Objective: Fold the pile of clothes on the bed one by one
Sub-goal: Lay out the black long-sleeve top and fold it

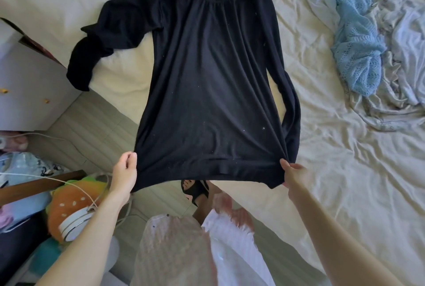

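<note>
A black long-sleeved top (207, 74) lies spread face up on the cream bed sheet (333, 170), neckline far from me, hem hanging past the bed's near edge. My left hand (125, 170) pinches the hem's left corner. My right hand (293, 175) pinches the hem's right corner, so the hem is stretched between them. The left sleeve is crumpled and bends over the bed's edge. The right sleeve lies straight along the body. A pile of clothes (377, 39) sits at the far right of the bed, with a light blue knit piece (354, 39) on white garments.
A white cabinet (27, 92) stands left of the bed. On the floor at lower left are a burger-shaped plush toy (76, 203), white headphones (73, 223) and a cable. My feet in black sandals (195, 190) are below the hem.
</note>
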Demonstrator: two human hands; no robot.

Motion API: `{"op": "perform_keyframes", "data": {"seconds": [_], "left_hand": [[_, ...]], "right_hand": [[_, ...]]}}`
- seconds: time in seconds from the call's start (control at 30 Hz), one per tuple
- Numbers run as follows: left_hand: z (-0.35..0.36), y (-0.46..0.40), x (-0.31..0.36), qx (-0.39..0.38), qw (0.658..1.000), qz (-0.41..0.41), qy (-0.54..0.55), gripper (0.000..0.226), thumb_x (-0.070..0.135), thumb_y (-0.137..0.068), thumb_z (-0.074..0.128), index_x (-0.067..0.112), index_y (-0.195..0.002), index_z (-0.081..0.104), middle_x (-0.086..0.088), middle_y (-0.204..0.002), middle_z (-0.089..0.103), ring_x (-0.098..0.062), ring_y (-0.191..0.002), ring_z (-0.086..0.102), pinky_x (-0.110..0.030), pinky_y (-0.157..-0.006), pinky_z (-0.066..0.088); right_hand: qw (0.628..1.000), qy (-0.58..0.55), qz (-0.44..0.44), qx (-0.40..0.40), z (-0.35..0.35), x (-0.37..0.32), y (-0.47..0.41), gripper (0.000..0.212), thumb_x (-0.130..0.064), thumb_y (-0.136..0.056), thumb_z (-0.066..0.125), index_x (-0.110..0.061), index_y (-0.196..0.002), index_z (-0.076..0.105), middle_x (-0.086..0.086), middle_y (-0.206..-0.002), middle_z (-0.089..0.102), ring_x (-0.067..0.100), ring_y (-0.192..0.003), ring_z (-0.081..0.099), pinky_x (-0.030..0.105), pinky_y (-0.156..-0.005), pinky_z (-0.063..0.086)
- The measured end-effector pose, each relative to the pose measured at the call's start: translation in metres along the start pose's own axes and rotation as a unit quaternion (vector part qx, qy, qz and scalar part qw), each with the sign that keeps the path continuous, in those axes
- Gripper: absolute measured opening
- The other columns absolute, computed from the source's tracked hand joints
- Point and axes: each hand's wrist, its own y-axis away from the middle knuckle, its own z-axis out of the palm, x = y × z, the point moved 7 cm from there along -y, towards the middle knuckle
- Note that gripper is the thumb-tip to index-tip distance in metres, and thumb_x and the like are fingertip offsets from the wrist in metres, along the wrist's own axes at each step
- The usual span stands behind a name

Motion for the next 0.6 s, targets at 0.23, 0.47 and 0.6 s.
{"op": "perform_keyframes", "data": {"seconds": [0.23,0.47,0.6], "left_hand": [[-0.005,0.005,-0.018,-0.139,0.989,-0.038,-0.036,0.009,0.023,-0.091,0.062,0.015,-0.096,0.060,-0.003,-0.095,0.065,-0.013,-0.083,0.059,-0.032,-0.076,0.045],[-0.031,-0.002,-0.022,-0.017,0.999,-0.030,-0.024,0.021,0.006,-0.094,0.054,0.004,-0.115,0.058,-0.015,-0.118,0.060,-0.025,-0.100,0.054,-0.037,-0.085,0.041],[-0.012,0.004,-0.024,-0.005,0.996,-0.050,-0.071,0.035,0.000,-0.093,0.051,0.001,-0.128,0.053,-0.017,-0.127,0.057,-0.033,-0.114,0.053,-0.038,-0.093,0.040]], "right_hand": [[0.996,-0.074,-0.022,-0.043,0.002,0.004,0.022,0.021,-0.019,-0.094,0.057,-0.002,-0.082,0.059,0.016,-0.086,0.061,0.033,-0.082,0.063,0.043,-0.084,0.054],[0.983,-0.166,-0.022,-0.070,-0.025,0.011,0.020,0.017,-0.015,-0.098,0.048,-0.012,-0.091,0.063,0.004,-0.090,0.063,0.017,-0.082,0.062,0.030,-0.069,0.052],[0.991,0.047,-0.104,-0.070,-0.024,0.011,0.010,0.018,-0.017,-0.096,0.049,-0.008,-0.099,0.065,0.007,-0.084,0.064,0.021,-0.074,0.060,0.040,-0.072,0.053]]}}
